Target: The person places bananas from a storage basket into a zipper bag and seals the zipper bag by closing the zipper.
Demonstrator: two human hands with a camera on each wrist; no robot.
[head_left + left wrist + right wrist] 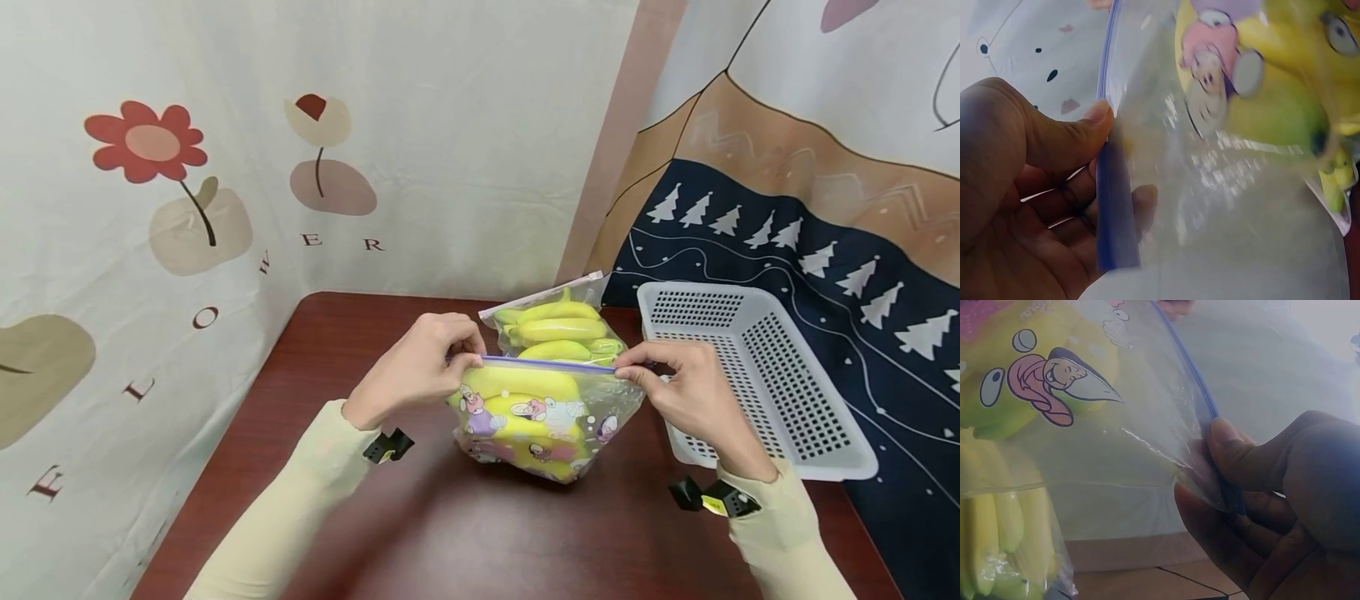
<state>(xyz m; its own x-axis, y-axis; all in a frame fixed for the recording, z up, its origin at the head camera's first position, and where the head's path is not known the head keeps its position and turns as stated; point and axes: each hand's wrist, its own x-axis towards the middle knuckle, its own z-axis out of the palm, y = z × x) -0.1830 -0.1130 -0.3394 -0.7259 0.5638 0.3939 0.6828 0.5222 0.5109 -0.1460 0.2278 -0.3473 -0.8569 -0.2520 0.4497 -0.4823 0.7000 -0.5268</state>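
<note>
A clear zip bag (525, 425) printed with cartoon figures holds yellow bananas, and a blue-purple zip strip runs along its top edge. My left hand (423, 362) pinches the left end of that strip between thumb and fingers; in the left wrist view the thumb (1079, 128) presses on the blue strip (1113, 212). At the other end my right hand (686, 387) pinches the strip's right corner, seen close in the right wrist view with the thumb (1235, 453) on the strip. Behind it stands a second clear bag of bananas (558, 329) with a pale strip.
A white perforated plastic basket (757, 383) stands at the right of the dark red-brown table (480, 542). Behind the table hangs a pale cloth (465, 150) with flower prints. A navy cloth (900, 350) with white trees lies beyond the basket.
</note>
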